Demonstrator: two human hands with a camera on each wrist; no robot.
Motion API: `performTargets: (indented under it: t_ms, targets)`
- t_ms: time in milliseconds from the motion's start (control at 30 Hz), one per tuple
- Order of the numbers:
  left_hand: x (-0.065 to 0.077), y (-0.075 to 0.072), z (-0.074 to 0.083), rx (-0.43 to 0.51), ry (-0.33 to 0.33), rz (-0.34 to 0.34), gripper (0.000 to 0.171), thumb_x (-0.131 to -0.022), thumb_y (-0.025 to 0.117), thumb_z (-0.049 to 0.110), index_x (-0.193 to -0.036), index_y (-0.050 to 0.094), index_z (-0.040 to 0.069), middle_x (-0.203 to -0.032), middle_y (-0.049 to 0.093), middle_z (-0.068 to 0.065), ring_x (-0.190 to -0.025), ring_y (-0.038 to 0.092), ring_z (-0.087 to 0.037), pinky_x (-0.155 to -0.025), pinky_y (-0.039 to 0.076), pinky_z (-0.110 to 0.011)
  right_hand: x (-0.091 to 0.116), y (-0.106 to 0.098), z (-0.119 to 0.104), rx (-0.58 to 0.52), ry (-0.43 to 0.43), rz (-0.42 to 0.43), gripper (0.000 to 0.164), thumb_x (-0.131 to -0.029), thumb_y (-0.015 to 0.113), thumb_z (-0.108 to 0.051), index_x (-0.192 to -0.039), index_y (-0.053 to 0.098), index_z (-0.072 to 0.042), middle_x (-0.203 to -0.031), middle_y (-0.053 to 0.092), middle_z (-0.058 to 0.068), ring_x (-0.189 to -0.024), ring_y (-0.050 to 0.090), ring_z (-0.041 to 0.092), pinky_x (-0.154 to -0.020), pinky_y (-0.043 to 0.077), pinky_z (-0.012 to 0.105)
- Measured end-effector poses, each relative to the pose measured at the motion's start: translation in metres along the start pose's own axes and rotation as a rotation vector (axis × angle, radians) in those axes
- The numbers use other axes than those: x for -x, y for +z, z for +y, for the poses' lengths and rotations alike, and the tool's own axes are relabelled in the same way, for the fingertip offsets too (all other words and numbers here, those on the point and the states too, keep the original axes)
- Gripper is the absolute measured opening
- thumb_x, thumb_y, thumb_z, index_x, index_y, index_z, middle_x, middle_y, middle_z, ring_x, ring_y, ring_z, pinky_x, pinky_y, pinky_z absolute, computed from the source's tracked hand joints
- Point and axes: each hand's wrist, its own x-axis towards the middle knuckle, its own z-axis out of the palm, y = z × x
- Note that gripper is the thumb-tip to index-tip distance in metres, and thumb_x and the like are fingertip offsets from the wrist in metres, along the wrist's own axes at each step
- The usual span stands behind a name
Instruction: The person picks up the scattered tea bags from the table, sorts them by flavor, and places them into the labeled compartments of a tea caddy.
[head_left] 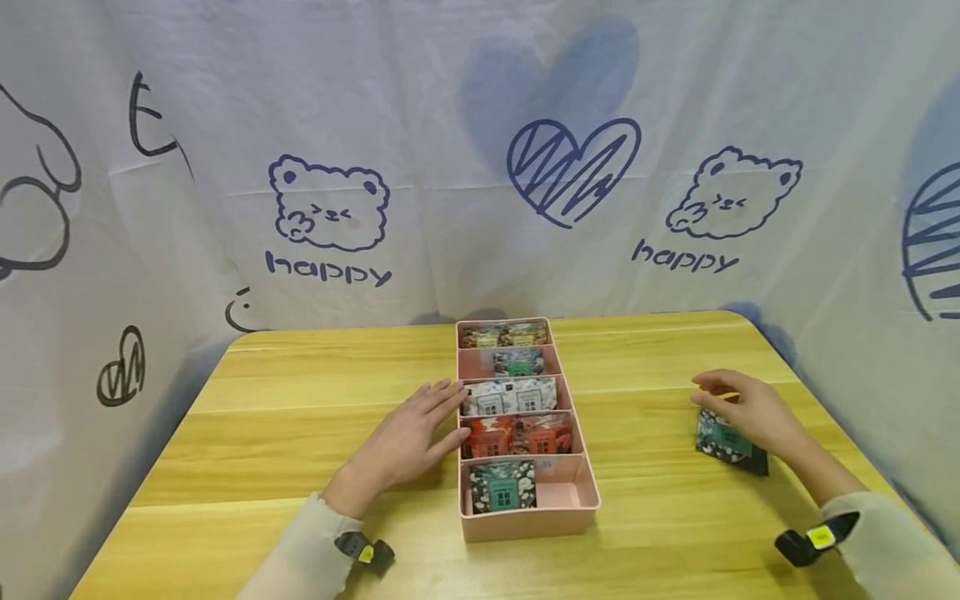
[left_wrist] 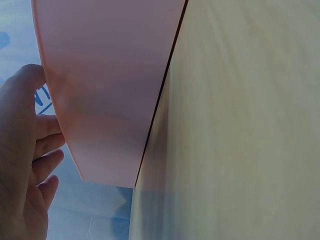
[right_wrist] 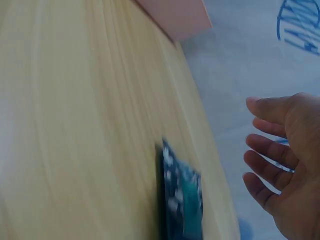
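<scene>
A long pink divided box (head_left: 528,527) holds small printed packets in its compartments. My left hand (head_left: 411,435) rests at the box's left rim, its fingertips right at the edge; the left wrist view shows the fingers against the top of the pink side wall (left_wrist: 110,100). To the right, a dark packet with white flowers and a green label (head_left: 720,437) lies on the table. Over it hovers my right hand (head_left: 761,421), fingers loosely bent. In the right wrist view a gap separates these fingers from the packet (right_wrist: 182,200), with nothing between them.
A similar dark-green packet (head_left: 502,487) sits left in the box's front compartment. Behind come red packets (head_left: 491,437), white packets (head_left: 531,397), a blue-green packet (head_left: 519,363) and brown packets (head_left: 523,335). A printed curtain (head_left: 450,167) hangs behind the wooden table (head_left: 300,400).
</scene>
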Motion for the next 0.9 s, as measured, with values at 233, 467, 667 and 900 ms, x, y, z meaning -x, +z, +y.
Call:
performTargets:
  t_ms: [233,467,667,900]
  targets:
    - [-0.001,-0.001,-0.001,0.000,0.004,0.005,0.067,-0.102,0.036,0.055,-0.149,0.041,0.007,-0.154,0.037,-0.010,-0.143,0.030,-0.026,-0.118,0.019,-0.040,0.005,-0.003,0.028,0.070,0.030,-0.030,0.050,-0.096,0.065,-0.030,-0.129,0.057,0.007,-0.123,0.059,0.031,-0.110,0.055,0.049,-0.085,0.051,0.059]
    - [0.000,-0.001,-0.003,0.008,-0.005,0.006,0.067,-0.102,0.037,0.055,-0.149,0.041,0.007,-0.154,0.038,-0.010,-0.144,0.028,-0.025,-0.119,0.017,-0.039,0.007,-0.001,0.049,0.021,0.010,-0.099,0.061,-0.090,0.072,-0.033,-0.134,0.053,0.005,-0.128,0.056,0.029,-0.114,0.052,0.049,-0.086,0.052,0.056]
    - [0.000,0.000,-0.002,0.016,-0.013,0.002,0.068,-0.102,0.035,0.057,-0.150,0.040,0.008,-0.154,0.037,-0.009,-0.144,0.028,-0.025,-0.118,0.018,-0.040,0.002,0.000,0.062,-0.005,-0.099,-0.191,0.068,-0.084,0.078,-0.031,-0.137,0.052,0.002,-0.132,0.056,0.024,-0.118,0.052,0.047,-0.088,0.052,0.051]
    - [0.000,0.002,-0.001,0.015,-0.016,-0.004,0.069,-0.102,0.033,0.058,-0.150,0.040,0.009,-0.155,0.036,-0.008,-0.144,0.027,-0.024,-0.118,0.019,-0.040,-0.003,0.003,0.063,0.029,-0.131,-0.247,0.070,-0.082,0.079,-0.031,-0.137,0.052,0.003,-0.134,0.055,0.025,-0.119,0.053,0.044,-0.090,0.052,0.045]
